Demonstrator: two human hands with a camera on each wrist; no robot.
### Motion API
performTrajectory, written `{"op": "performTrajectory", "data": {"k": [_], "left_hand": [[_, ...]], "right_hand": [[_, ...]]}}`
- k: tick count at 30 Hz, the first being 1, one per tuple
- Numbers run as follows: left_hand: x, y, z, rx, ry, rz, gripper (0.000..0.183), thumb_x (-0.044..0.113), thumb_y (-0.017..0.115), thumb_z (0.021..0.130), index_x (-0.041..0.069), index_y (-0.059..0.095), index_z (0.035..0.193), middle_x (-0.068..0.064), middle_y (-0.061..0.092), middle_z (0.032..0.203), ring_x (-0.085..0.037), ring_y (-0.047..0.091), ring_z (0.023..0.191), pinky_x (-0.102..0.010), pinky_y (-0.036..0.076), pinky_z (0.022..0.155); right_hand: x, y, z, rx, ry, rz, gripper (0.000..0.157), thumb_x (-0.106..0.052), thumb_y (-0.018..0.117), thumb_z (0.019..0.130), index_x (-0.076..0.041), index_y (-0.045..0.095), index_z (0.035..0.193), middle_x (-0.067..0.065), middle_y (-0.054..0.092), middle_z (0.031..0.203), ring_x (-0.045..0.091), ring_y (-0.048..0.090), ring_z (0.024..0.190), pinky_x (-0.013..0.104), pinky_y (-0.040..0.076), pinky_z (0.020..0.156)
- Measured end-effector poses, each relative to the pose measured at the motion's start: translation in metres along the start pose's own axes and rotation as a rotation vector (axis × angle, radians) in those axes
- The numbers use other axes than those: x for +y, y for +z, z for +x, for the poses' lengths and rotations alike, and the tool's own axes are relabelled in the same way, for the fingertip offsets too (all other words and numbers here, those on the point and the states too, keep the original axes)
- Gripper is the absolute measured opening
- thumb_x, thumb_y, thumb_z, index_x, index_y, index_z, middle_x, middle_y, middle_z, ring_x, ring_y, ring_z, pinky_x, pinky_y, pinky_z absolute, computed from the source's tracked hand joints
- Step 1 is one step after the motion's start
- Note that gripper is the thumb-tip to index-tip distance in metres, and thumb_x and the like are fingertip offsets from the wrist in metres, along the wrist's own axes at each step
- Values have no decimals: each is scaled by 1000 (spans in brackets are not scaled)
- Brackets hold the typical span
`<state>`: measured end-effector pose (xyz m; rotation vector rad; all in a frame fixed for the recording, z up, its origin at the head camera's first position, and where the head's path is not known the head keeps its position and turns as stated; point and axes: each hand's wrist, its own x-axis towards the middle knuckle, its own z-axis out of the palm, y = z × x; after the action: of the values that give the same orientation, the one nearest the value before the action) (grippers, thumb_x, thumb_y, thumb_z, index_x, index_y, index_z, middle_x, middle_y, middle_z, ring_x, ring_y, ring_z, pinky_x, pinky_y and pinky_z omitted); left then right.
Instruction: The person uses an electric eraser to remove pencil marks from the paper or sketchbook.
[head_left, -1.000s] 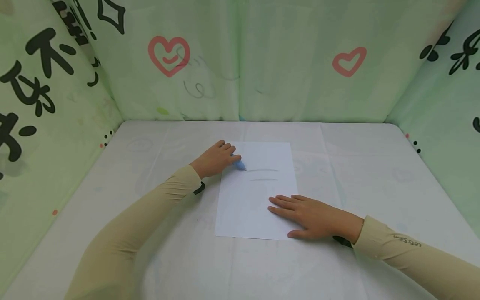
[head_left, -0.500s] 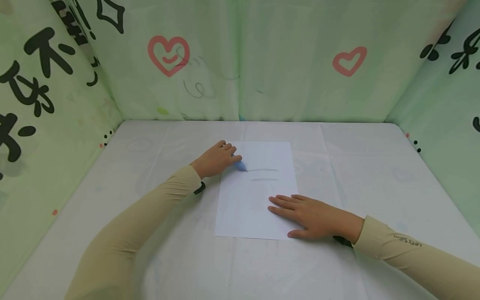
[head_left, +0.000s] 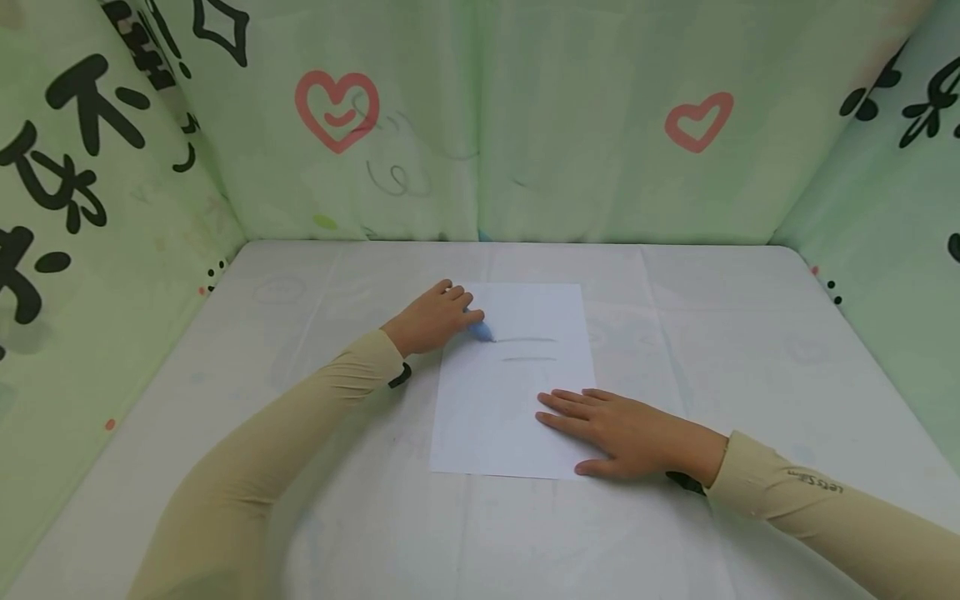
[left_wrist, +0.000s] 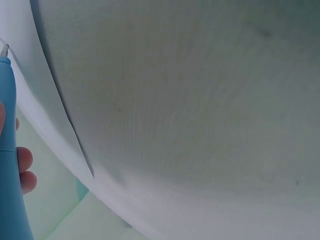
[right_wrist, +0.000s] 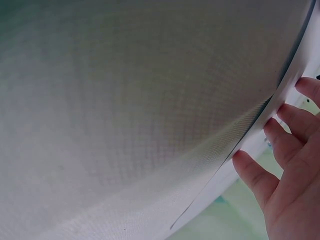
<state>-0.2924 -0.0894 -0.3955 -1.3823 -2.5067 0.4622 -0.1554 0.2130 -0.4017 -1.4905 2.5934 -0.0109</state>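
My left hand (head_left: pixel 433 318) grips a thick light-blue pen (head_left: pixel 481 331) near the upper left of a white sheet of paper (head_left: pixel 487 417). In the left wrist view the pen (left_wrist: pixel 7 130) shows a tapered body and a short grey tip, with fingertips (left_wrist: pixel 25 160) curled round its far side. The tip is at the left end of the upper of two thin grey lines (head_left: pixel 528 359) on the paper. My right hand (head_left: pixel 626 433) rests flat on the sheet's lower right, fingers spread. In the right wrist view its fingers (right_wrist: pixel 255 175) lie along the paper.
A white cloth covers the table (head_left: pixel 360 517). Green fabric (head_left: pixel 570 125) with red hearts and black writing stands behind it and along both sides. Dark bands (head_left: pixel 400 376) show at the wrists, under beige sleeves.
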Motion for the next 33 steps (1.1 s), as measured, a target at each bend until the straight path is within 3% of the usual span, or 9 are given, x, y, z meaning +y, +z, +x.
{"op": "performTrajectory", "data": {"k": [8,16,22,33], "left_hand": [[-1,1,-1,-12,-12,20,20,17,56,94,17,56,114,-8,61,104,-25,54,92,-37,40,91],[-2,1,-3,27,30,41,20,22,60,92,18,57,112,-6,62,103,-22,56,92,-35,42,86],[-2,2,-2,56,23,48,18,18,59,92,16,56,109,-7,62,98,-22,55,87,-34,42,81],[0,-2,-1,28,17,55,18,19,58,93,17,56,111,-6,62,99,-21,55,90,-34,42,82]], "right_hand": [[0,-1,0,-9,5,13,66,-43,54,92,-13,33,146,9,29,154,27,33,139,48,35,106],[-1,-1,1,-32,20,33,66,-43,54,92,-14,31,147,9,27,155,27,31,141,48,33,107],[0,0,1,-18,13,21,66,-44,54,92,-14,31,147,9,27,155,27,32,140,48,34,107],[0,1,2,-41,31,46,67,-44,53,92,-16,29,148,7,25,156,27,30,141,49,32,108]]}}
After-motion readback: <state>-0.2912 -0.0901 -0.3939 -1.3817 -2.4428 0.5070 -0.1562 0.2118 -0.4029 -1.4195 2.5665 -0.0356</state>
